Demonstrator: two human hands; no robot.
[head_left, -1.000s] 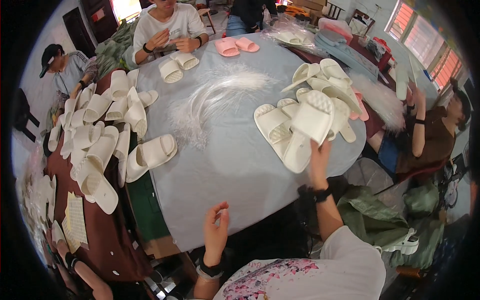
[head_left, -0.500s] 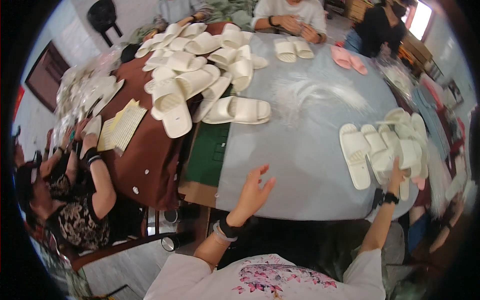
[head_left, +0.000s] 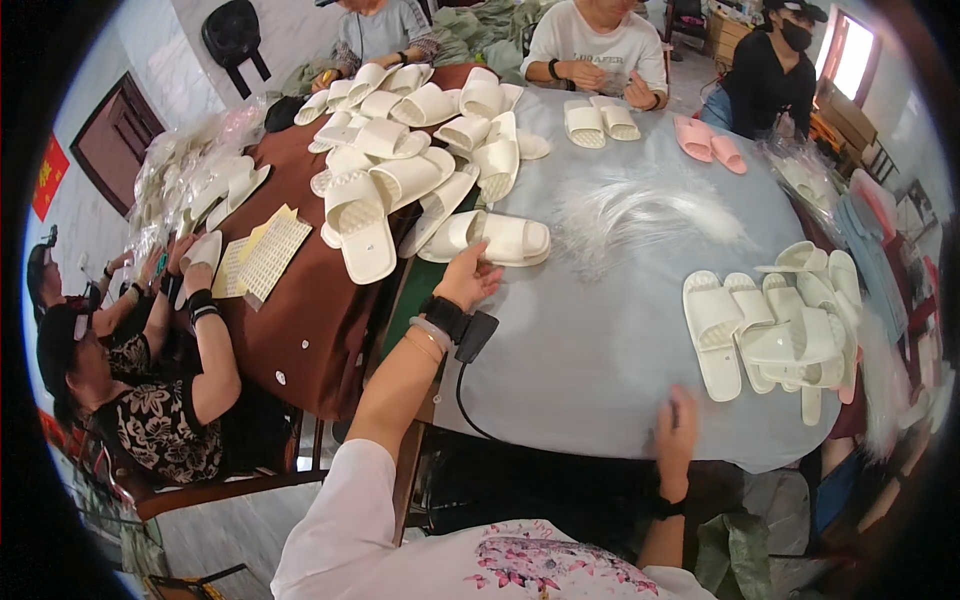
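Toward the left of the grey desk [head_left: 600, 330], the left hand [head_left: 468, 283] reached forward with its fingers [head_left: 488, 276] loosely spread and touching the near edge of a pair of white slippers [head_left: 492, 238], which lay just beyond the fingertips with their long axis running crosswise, left to right, so this hand was far the nearer one. To the right, the right hand [head_left: 677, 430] rested near the desk's front edge, fingers seemingly open and empty though blurred, short of a heap of white slippers [head_left: 775, 325] whose far side was hard to make out.

Head cam, high, down over table [head_left: 600, 330]
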